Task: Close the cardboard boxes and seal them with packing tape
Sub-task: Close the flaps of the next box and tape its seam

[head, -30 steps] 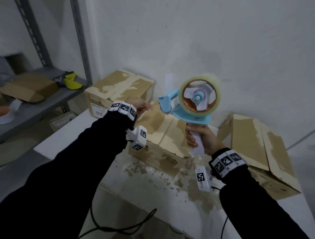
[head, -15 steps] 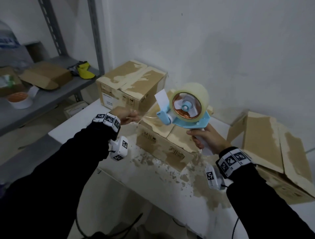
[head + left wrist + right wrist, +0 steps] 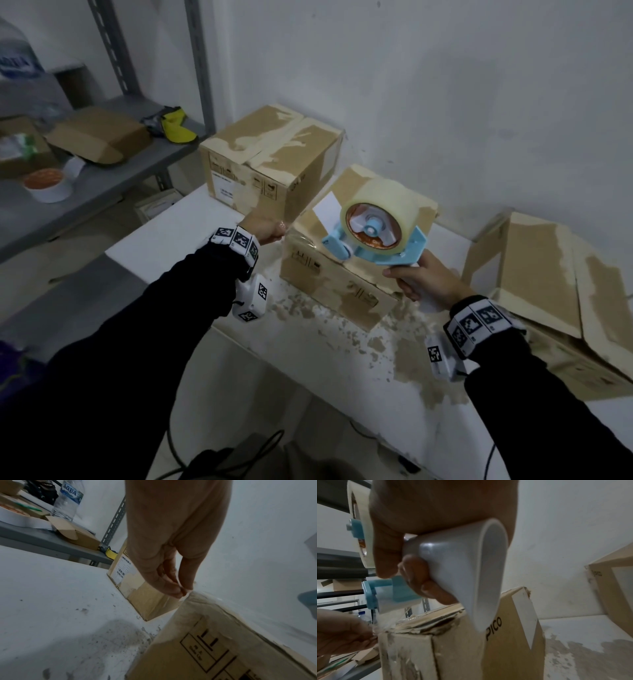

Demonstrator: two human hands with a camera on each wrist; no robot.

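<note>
left hand [image 3: 265, 229]: pinching the tape end [image 3: 186, 596] at the middle box [image 3: 342, 274] near-left edge
right hand [image 3: 426, 281]: wrapped round the dispenser [image 3: 373, 229] handle, over the box top
seam: probably runs away from the left hand

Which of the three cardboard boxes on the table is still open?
The rightmost box: its flaps stand up, while the middle box and back-left box are closed.

A storeroom or packing area: bare white plaster wall [image 3: 445, 85], a grey slotted-steel shelf [image 3: 102, 178] at upper left holding a flattened carton, a tape roll and a water bottle [image 3: 68, 499], and worn cardboard boxes [image 3: 274, 161] on a scuffed white surface [image 3: 342, 359].
</note>
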